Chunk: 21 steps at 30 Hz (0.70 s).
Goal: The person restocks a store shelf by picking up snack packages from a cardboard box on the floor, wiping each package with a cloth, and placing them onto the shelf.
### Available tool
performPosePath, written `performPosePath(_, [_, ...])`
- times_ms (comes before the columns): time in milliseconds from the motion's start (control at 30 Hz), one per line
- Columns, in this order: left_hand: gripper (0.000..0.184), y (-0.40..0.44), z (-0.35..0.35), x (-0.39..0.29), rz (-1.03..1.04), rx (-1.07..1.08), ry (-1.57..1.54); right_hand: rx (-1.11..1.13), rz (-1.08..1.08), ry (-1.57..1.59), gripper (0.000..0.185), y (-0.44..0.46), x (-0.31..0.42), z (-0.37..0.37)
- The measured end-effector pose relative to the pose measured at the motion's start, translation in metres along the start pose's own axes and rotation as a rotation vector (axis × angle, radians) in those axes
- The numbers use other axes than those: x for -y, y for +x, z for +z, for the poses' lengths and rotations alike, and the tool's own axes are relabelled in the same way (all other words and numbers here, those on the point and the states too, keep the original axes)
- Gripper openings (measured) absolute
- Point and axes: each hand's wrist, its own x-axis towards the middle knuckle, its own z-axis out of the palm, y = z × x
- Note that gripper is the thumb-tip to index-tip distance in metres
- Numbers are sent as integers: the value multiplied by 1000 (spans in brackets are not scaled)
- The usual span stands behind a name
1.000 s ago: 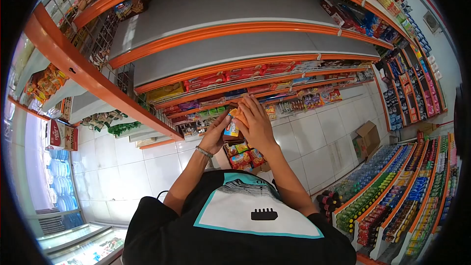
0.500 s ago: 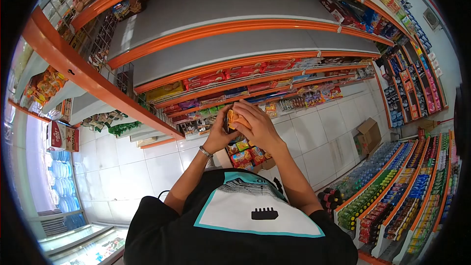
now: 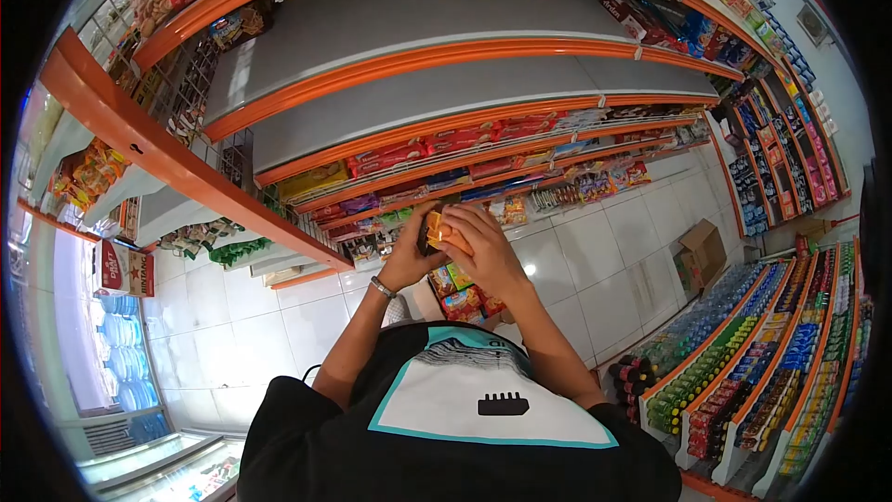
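Note:
Both of my hands are together in front of my chest, around a small orange packet (image 3: pixel 435 231) with a dark edge on its left. My left hand (image 3: pixel 407 256) grips that dark edge from the left, with a bracelet at the wrist. Fingers of my right hand (image 3: pixel 485 256) are bent over the packet's right side and press on bunched orange material; I cannot tell whether this is a cloth or part of the packet. Below the hands, a carton (image 3: pixel 463 302) of red, yellow and green packets is partly hidden by my forearm and shirt.
Grey shelves (image 3: pixel 418 14) with orange edges rise ahead, an orange upright (image 3: pixel 177 153) at left. Lower shelves hold red biscuit packs (image 3: pixel 390 156). Bottle racks (image 3: pixel 743 353) stand at right, near a cardboard box (image 3: pixel 701 251) on white floor tiles. A glass-topped freezer (image 3: pixel 177 469) is lower left.
My right hand has shifted slightly downward over the orange packet, its fingers more bent. The left hand keeps its grip, and the view has barely moved.

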Motion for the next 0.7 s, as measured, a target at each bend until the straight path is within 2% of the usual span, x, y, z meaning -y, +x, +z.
performPosePath(33, [85, 1, -1, -7, -58, 92, 102, -2, 42, 17, 40, 1, -2, -1])
performPosePath(67, [85, 1, -1, -5, -58, 93, 105, -5, 42, 18, 40, 1, -5, -1])
performPosePath(167, [84, 5, 1, 1, 34, 72, 148, -30, 84, 52, 40, 4, -9, 0])
performPosePath(233, [86, 8, -1, 1, 64, -15, 60, -7, 39, 24, 39, 2, -3, 0])
performPosePath(367, [87, 4, -3, 3, 24, -58, 84, 32, 65, 61, 36, -2, -7, -7])
performPosePath(433, [86, 1, 0, 5, -59, -62, 84, -79, 304, 420, 34, -6, -21, -4])
performPosePath(467, [86, 0, 0, 6, -61, -61, 83, -79, 306, 420, 34, -5, -28, 2])
performPosePath(533, [86, 1, 1, -2, -90, 49, -102, -366, 446, 627, 31, 0, -32, 10])
performPosePath(567, [84, 0, 2, -6, -124, 54, -114, -328, 469, 645, 32, -3, -34, 9])
performPosePath(600, [84, 1, 4, -4, -126, 56, -114, -329, 471, 645, 32, -3, -28, 7])
performPosePath(667, [82, 2, 8, 2, -171, -88, -270, -234, 269, 348, 32, -3, -15, 4])
performPosePath(700, [82, 2, 7, 10, -174, -91, -271, -223, 258, 334, 32, -5, -13, 5])
